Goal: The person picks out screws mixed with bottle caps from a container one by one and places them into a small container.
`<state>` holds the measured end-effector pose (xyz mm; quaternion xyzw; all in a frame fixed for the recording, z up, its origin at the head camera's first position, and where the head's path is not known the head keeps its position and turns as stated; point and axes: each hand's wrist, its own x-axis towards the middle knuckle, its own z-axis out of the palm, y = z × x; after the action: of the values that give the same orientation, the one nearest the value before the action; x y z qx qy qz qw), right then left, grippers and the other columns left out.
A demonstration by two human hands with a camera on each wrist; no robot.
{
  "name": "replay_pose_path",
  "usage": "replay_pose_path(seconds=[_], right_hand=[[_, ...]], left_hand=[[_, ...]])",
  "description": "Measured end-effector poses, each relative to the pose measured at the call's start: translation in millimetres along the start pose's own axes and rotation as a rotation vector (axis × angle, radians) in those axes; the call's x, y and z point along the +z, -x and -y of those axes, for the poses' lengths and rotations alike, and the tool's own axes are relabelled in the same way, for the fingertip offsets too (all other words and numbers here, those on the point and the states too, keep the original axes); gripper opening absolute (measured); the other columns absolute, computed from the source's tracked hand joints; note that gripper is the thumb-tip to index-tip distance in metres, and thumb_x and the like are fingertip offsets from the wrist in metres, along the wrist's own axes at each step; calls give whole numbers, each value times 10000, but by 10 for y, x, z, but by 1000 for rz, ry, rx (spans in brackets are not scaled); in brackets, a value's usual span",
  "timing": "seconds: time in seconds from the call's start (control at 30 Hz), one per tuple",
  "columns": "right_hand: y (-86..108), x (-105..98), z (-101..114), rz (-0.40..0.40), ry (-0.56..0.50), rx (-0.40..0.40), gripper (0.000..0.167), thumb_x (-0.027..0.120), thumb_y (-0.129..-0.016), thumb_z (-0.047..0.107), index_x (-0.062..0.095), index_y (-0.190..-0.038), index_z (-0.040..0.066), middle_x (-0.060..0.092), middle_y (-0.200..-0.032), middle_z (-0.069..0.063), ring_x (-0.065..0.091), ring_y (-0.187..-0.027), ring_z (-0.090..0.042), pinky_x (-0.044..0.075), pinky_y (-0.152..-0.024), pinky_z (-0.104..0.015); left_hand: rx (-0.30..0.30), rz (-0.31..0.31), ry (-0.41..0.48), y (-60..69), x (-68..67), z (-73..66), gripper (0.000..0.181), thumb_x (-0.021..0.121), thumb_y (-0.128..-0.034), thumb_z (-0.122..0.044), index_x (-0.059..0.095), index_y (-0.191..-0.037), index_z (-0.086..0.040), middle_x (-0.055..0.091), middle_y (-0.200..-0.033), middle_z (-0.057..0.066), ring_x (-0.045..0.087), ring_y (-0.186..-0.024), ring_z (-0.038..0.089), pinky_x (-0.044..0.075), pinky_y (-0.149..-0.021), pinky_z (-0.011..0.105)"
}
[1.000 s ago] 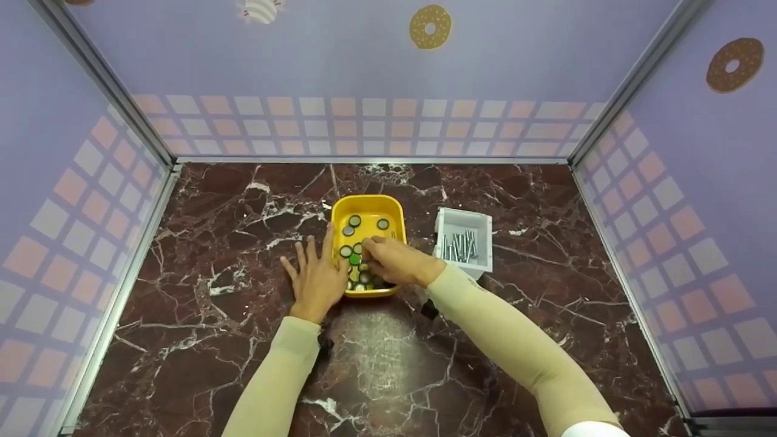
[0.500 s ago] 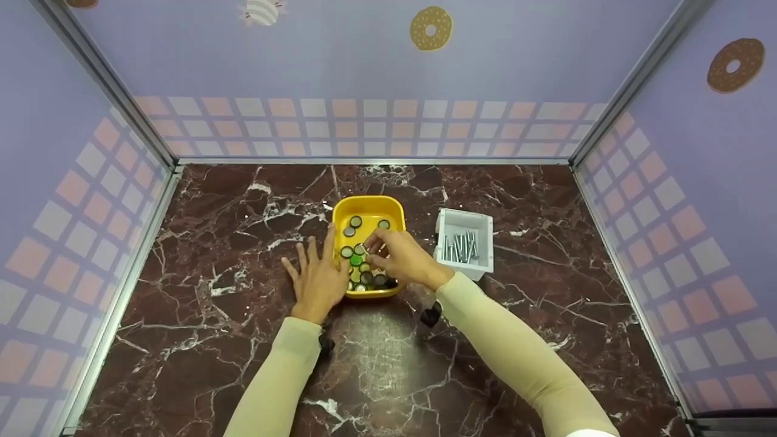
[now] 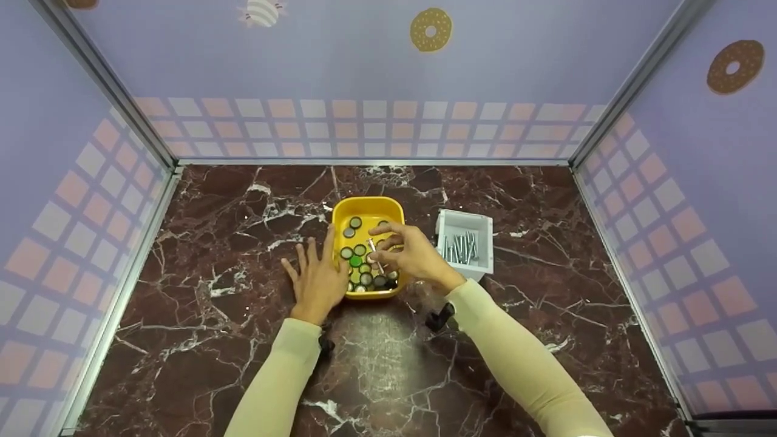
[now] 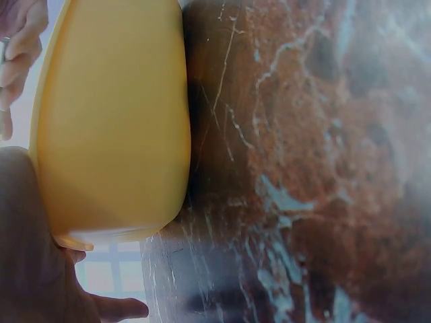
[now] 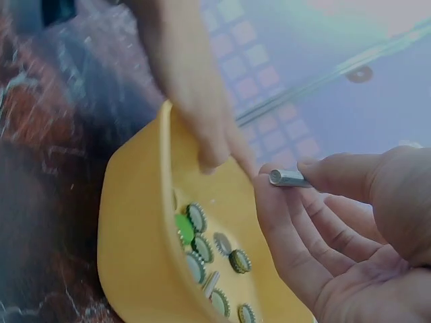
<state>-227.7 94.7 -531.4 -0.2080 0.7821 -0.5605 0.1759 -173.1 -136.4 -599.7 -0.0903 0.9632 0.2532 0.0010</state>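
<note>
My right hand (image 3: 422, 258) is above the yellow bin (image 3: 368, 206), pinching a short silver metal rod (image 5: 288, 178) between thumb and fingertips. The rod appears tilted in the head view. My left hand (image 3: 318, 282) rests at the bin's left rim, fingers spread outside and thumb reaching over the edge. Inside the bin lie several bottle caps (image 5: 196, 217), one of them a green cap (image 3: 356, 261). Among them lies another silver rod (image 5: 211, 282). The right hand hides part of the bin's right side.
To the right of the bin stands a white box (image 3: 488, 227) with several silver rods (image 3: 462, 249) in it. The dark red marbled tabletop (image 3: 243, 340) is bordered by lilac panels (image 3: 364, 67) at the back and both sides.
My right hand has lifted from the caps and shifted slightly right, and the rod now shows between its fingers. The left hand stays in place.
</note>
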Motion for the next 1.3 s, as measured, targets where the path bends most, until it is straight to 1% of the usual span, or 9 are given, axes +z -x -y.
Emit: replay_pose_path(seconds=[0.1,0.23,0.33,0.43,0.53,0.6,0.83,1.07,1.3], right_hand=[[38,-28,18,9,-114,46,433,802,-1081,24,758,-1508,80,864,-1199,-228,877,-1040,-387,760,-846,-474],[82,-66,32,5,-243,94,414,758,-1106,13,743,-1518,56,850,-1220,-254,878,-1046,-428,730,-919,-616],[116,-93,15,2,-310,113,409,746,-1109,4,734,-1516,46,813,-1283,-328,876,-1034,-395,715,-951,-640],[157,-124,-12,-7,-364,129,404,751,-1105,0,732,-1506,43,796,-1317,-343,873,-1034,-387,703,-971,-654],[195,-171,-47,-22,-398,134,409,737,-1104,-26,719,-1509,20,822,-1267,-251,877,-1020,-338,715,-960,-623],[221,-211,-68,-33,-402,133,422,724,-1102,-47,702,-1522,-5,829,-1247,-208,881,-1009,-301,735,-931,-568],[300,-380,-123,-75,-397,163,438,713,-1097,-71,671,-1532,-49,729,-1426,-356,875,-1063,-337,739,-920,-539],[376,-598,-154,-136,-361,158,456,703,-1107,-69,660,-1561,-62,726,-1376,-252,872,-997,-252,760,-862,-482],[450,-862,-244,-185,-301,187,489,698,-1104,-72,644,-1590,-43,643,-1492,-359,881,-1024,-281,759,-857,-473]], left_hand=[[5,2,7,7,-5,-2,814,501,-1201,-415,73,-1893,-421,217,-1928,294,99,-1802,606,-81,-1398,878],[10,0,19,19,-10,-11,809,511,-1204,-425,88,-1893,-418,222,-1929,289,110,-1801,607,-78,-1396,883],[6,-5,20,22,-2,-11,812,516,-1200,-418,91,-1892,-422,228,-1928,289,114,-1801,605,-74,-1398,881],[4,-4,15,25,0,-12,819,524,-1194,-412,96,-1892,-422,234,-1927,287,120,-1802,601,-71,-1401,878],[6,-2,10,23,-3,-11,826,526,-1190,-413,91,-1892,-421,233,-1928,285,119,-1803,599,-76,-1401,876],[7,0,11,22,-7,-11,827,522,-1190,-415,86,-1892,-422,228,-1929,284,115,-1804,597,-80,-1402,873],[8,5,13,17,-16,-4,822,506,-1193,-405,76,-1893,-419,215,-1931,289,100,-1803,603,-96,-1397,874],[18,-5,18,14,-27,-5,815,511,-1195,-400,94,-1895,-401,221,-1927,295,104,-1798,616,-79,-1392,889],[16,-3,16,25,-23,-8,809,502,-1198,-404,93,-1895,-401,228,-1924,299,103,-1798,616,-85,-1388,892]])
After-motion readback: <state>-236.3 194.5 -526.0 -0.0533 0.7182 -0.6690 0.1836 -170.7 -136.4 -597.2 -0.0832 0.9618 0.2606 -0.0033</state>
